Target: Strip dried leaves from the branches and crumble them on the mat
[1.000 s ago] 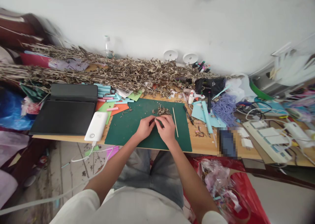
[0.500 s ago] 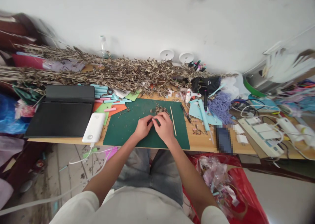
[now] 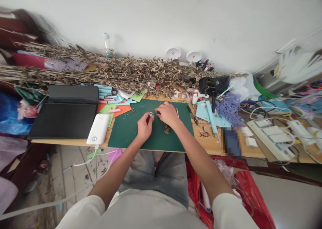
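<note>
Over the green cutting mat point(image 3: 123, 131), my left hand point(image 3: 144, 126) is closed around a small pale roll, probably paper, whose round end point(image 3: 151, 114) points up between thumb and fingers. Most of that roll is hidden by the hand. My right hand point(image 3: 166, 114) is just to its right, with fingers pinched together; dark bits, apparently crumbled leaf, show at the fingertips. A small heap of dried leaf crumbs point(image 3: 166, 129) lies on the mat under the right wrist. Behind the right hand, a thin wooden stick point(image 3: 177, 112) is partly covered.
Dried leafy stalks point(image 3: 141, 71) stretch along the back of the table. To the left are a black tablet case point(image 3: 62, 120), a white power bank point(image 3: 98, 129) and several blue paper rolls point(image 3: 104, 91). A glue gun point(image 3: 199, 96), purple yarn point(image 3: 228, 110) and power strip point(image 3: 271, 138) lie right.
My hands have come apart slightly. The right hand has shifted up and away from the left, and the pale roll's end now shows in the left hand. The view has shifted a little.
</note>
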